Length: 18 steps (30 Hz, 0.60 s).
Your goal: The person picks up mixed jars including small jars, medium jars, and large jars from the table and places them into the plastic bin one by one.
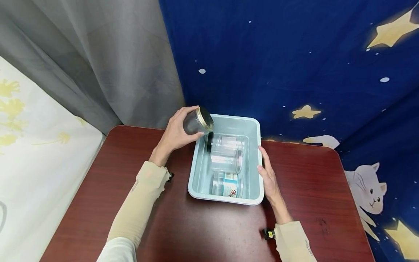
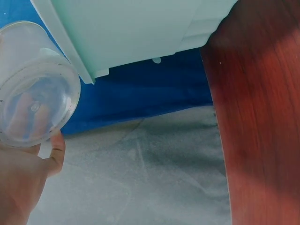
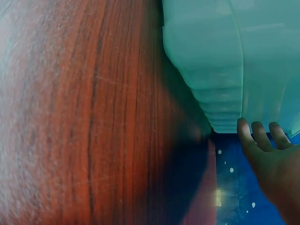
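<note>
My left hand (image 1: pixel 178 129) grips a clear jar (image 1: pixel 193 123) with a dark, gold-rimmed lid, tilted above the left back side of a light blue plastic bin (image 1: pixel 226 201). In the left wrist view, the round base of this jar (image 2: pixel 37 103) faces the camera. Inside the bin, several clear jars lie on their sides: one with a black lid (image 1: pixel 210 142), one clear jar (image 1: pixel 226 162) in the middle, and one with a blue printed label (image 1: pixel 230 185) at the front. My right hand (image 1: pixel 269 178) touches the bin's right wall, its fingertips (image 3: pixel 242 125) against the outside.
The bin stands on a dark red wooden table (image 1: pixel 209 233), near its back edge. Behind the table hang a grey curtain (image 1: pixel 131 62) and a blue curtain (image 1: pixel 262 54) with stars. White patterned fabric (image 1: pixel 39 153) lies to the left.
</note>
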Each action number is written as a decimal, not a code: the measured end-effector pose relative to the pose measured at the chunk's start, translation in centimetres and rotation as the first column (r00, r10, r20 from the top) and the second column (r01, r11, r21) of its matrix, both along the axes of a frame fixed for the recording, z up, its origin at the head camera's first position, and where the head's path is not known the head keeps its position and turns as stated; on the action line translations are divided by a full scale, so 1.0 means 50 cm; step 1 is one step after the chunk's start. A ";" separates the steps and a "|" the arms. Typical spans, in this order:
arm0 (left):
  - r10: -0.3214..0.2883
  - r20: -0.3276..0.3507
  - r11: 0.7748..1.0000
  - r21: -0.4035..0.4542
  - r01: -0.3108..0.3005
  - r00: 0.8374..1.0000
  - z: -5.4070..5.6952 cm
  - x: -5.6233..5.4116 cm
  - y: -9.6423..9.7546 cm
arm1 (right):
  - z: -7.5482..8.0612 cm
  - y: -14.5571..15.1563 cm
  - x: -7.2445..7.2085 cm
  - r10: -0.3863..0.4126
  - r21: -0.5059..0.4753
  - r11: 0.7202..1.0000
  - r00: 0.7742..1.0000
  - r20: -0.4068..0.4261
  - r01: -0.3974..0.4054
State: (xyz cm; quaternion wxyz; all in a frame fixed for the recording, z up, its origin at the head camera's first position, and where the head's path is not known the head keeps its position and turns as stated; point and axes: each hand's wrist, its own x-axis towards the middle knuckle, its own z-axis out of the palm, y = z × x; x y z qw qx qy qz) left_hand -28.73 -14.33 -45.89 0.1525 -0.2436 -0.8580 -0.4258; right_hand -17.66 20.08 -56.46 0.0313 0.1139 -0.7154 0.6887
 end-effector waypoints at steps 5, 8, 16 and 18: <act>-0.004 -0.016 0.999 -0.049 0.003 1.000 0.010 -0.003 0.009 | 0.003 0.000 0.000 0.006 0.020 1.000 1.000 -0.009 -0.005; -0.016 -0.017 0.997 -0.082 0.014 1.000 0.015 -0.005 0.017 | 0.005 0.000 -0.001 -0.001 0.017 1.000 1.000 -0.013 0.001; -0.078 -0.003 0.990 -0.114 0.078 0.997 0.030 -0.009 0.041 | 0.000 -0.001 0.000 0.004 -0.014 1.000 1.000 0.002 -0.004; -0.098 -0.004 0.988 -0.123 0.097 0.995 0.036 -0.010 0.046 | -0.003 -0.002 0.000 0.006 -0.035 0.999 1.000 0.008 -0.006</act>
